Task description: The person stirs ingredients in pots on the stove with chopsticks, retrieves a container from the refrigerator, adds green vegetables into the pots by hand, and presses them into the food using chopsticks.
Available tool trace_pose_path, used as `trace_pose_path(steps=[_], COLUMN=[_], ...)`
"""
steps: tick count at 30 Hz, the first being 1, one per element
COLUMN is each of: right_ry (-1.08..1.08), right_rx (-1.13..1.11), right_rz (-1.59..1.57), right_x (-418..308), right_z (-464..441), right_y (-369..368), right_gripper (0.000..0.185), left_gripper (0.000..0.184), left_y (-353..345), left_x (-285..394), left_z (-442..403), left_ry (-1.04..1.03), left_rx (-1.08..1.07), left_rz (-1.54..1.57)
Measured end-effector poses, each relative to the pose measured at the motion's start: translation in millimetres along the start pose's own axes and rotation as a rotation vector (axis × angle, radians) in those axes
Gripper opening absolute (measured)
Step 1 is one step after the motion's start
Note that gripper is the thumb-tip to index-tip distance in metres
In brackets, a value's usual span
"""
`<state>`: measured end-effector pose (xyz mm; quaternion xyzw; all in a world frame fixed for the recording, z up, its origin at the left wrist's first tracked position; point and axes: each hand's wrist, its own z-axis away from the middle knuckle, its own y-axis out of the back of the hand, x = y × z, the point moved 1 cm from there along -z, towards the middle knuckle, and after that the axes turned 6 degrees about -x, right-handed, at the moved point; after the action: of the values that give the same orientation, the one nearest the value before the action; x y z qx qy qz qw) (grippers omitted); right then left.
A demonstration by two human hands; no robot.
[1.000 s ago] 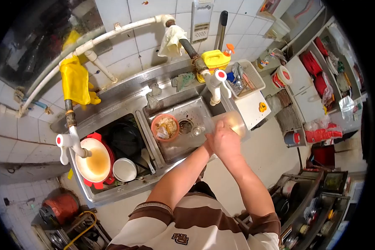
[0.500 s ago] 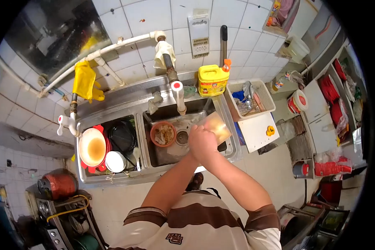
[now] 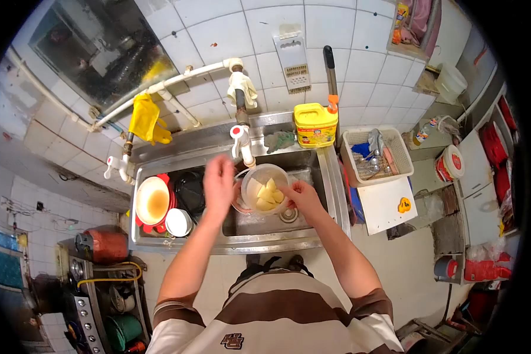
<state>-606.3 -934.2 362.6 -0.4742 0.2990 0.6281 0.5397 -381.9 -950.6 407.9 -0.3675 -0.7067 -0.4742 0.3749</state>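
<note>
My right hand (image 3: 301, 197) grips the right rim of a clear plastic container (image 3: 248, 190). Pale yellow chunks (image 3: 269, 196), which look like cut potato, lie inside it. The container is over the sink basin (image 3: 310, 171), just below and right of the white tap (image 3: 242, 141) with a red-marked handle. Slightly blurred, my left hand (image 3: 218, 184) is raised to the left of the container, apart from it, fingers stretched and holding nothing. A reddish bowl (image 3: 237, 199) shows partly from under the container; its contents are hidden.
In the left basin are a red-rimmed pot (image 3: 153, 200), a white bowl (image 3: 178, 222) and dark pans (image 3: 189, 192). A yellow jug (image 3: 315, 125) stands behind the sink. To the right are a utensil basket (image 3: 376, 154) and a white board (image 3: 386, 206). Yellow gloves (image 3: 149, 120) hang left.
The container has moved left from the basin's right side towards the tap. My hands were together at it; now the left one is away from it, near the tap. The view has shifted slightly.
</note>
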Motion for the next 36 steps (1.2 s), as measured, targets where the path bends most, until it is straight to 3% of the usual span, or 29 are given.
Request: trace_pose_path(steps=[2, 5, 8, 11, 18, 23, 26, 29, 30, 32, 34, 36], right_ry=[0.029, 0.015, 0.014, 0.015, 0.060, 0.052, 0.021, 0.055, 0.041, 0.003, 0.013, 0.006], right_rx=[-0.015, -0.058, -0.072, -0.068, -0.076, -0.112, 0.015, -0.120, -0.061, 0.061, -0.004, -0.032], right_rz=[-0.019, -0.133, -0.148, -0.162, -0.105, -0.093, -0.183, 0.051, -0.008, -0.128, -0.002, -0.002], right_x=[-3.0, -13.9, -26.0, -21.6, -28.2, -16.6, -9.4, 4.8, 4.5, 7.3, 21.8, 20.9], right_z=[0.1, 4.9, 10.0, 0.6, -9.5, -16.7, -22.2, -27.3, -26.8, -23.2, -27.6, -24.8], right_y=[-0.5, -3.2, -6.7, -6.0, -18.2, -26.2, -16.3, -15.0, -12.5, -6.0, -3.6, -6.0], right_gripper=[0.028, 0.026, 0.025, 0.023, 0.030, 0.029, 0.028, 0.027, 0.027, 0.026, 0.025, 0.022], left_gripper=[0.040, 0.047, 0.044, 0.034, 0.044, 0.048, 0.048, 0.049, 0.050, 0.051, 0.050, 0.049], left_y=[26.3, 40.7, 25.4, 2.5, -4.7, -6.4, -7.1, -6.6, -4.4, 2.8, 7.8, 9.4], left_x=[62.1, 118.0, 124.2, 133.1, 147.6, 156.0, 156.7, 158.5, 161.8, 167.2, 176.5, 173.0], left_z=[-5.6, -38.7, -58.5, -58.1, -50.3, -47.6, -48.0, -42.9, -40.1, -34.1, -27.5, -27.6], left_ry=[-0.431, -0.945, -0.940, -0.852, -0.836, -0.738, -0.691, -0.676, -0.675, -0.476, -0.304, -0.308], left_rx=[0.016, -0.319, -0.494, -0.483, -0.203, -0.152, -0.139, -0.108, -0.091, -0.172, -0.266, -0.292], left_rz=[-0.160, -0.649, -0.770, -0.888, -0.960, -1.017, -1.035, -1.019, -1.013, -1.083, -1.135, -1.093])
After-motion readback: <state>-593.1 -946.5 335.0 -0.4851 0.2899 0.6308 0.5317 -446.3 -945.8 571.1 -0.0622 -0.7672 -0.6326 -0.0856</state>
